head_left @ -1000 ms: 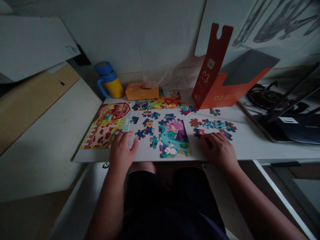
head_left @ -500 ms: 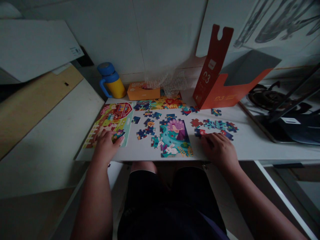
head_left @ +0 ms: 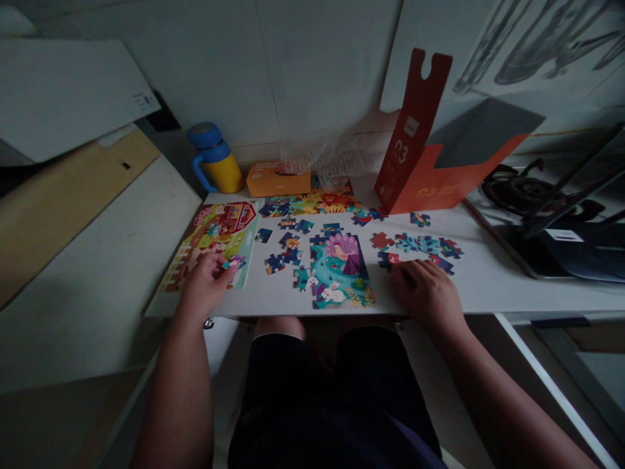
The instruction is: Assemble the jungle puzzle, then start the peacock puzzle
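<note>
My left hand (head_left: pixel 205 279) is closed in a pinch over the lower right of the farm picture board (head_left: pixel 205 244). Between thumb and fingers is a small jigsaw puzzle piece (head_left: pixel 226 265) with a teal patch, partly hidden. My right hand (head_left: pixel 430 292) rests at the table's front edge, fingers curled, with nothing visible in them. Just beyond its fingers lie a dark blue and red piece (head_left: pixel 389 259) and another dark piece (head_left: pixel 442 263). Between the hands is the partly joined puzzle (head_left: pixel 342 270) with a purple peacock and white rabbits, its left side uneven.
Loose pieces (head_left: pixel 290 242) lie left of the puzzle, and joined teal pieces (head_left: pixel 417 243) to its right. Behind stand a blue and yellow bottle (head_left: pixel 217 159), an orange box (head_left: pixel 278 180), clear plastic wrap (head_left: pixel 325 156) and a tall open orange box (head_left: pixel 430 179). A stove (head_left: pixel 537 202) is at right.
My left hand has moved left from the bare table onto the farm board, its fingers going from spread to pinched on a puzzle piece. My right hand has stayed put.
</note>
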A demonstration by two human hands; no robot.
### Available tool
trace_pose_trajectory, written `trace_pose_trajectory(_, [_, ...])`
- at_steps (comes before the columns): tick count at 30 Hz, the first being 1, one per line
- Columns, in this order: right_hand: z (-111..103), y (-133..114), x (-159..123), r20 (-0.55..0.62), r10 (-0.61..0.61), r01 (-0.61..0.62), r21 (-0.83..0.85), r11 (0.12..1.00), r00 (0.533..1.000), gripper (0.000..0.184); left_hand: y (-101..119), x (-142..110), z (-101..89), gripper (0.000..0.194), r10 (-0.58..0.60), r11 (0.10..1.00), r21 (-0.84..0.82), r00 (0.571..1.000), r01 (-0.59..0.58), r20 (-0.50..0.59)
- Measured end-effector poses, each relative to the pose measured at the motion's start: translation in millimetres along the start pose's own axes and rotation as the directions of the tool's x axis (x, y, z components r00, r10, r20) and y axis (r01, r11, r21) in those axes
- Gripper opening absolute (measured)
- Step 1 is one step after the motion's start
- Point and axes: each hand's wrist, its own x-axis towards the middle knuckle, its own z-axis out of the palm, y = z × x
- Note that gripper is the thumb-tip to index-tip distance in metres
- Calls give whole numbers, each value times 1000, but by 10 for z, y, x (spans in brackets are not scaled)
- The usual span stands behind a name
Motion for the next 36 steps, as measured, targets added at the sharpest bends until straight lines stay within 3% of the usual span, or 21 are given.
trace_pose_trajectory(3, [-4,-2,3,4,-1,1,8,1000,1000,16,256,-225,167,53,45,961,-278,995,-17,95])
trace_pose_trajectory(7, [-7,-7,0,-4,15,-15,4,1000,1000,16,646,-615,396,38,83,935,-352,934,47,346])
trace_pose_trajectory(9, [-2,-3,-7,-9,23,-23,8,1000,1000,16,761,-757,500,37,105,936,-350,913,44,395])
trace_pose_trajectory(14, [16,15,-21,-10,24,-24,15,1000,1000,15,803,-858,695,30,157,963,-265,909,-53,386])
trace_pose_trajectory(18, [6,7,-9,-3,12,-12,3,1000,1000,18,819,-828,746,26,196,977,-158,902,-145,385])
trace_pose_trajectory(23, [-9,-9,6,4,19,-20,7,1000,1000,18,833,-825,785,27,184,977,-163,920,-134,346])
trace_pose_trajectory(28, [-3,-6,-5,0,39,-39,3,999,999,16,790,-831,833,29,199,974,-179,904,-139,379])
trace_pose_trajectory(36, [8,1,-14,-10,44,-44,19,999,999,15,838,-817,884,17,289,957,-75,913,-279,289])
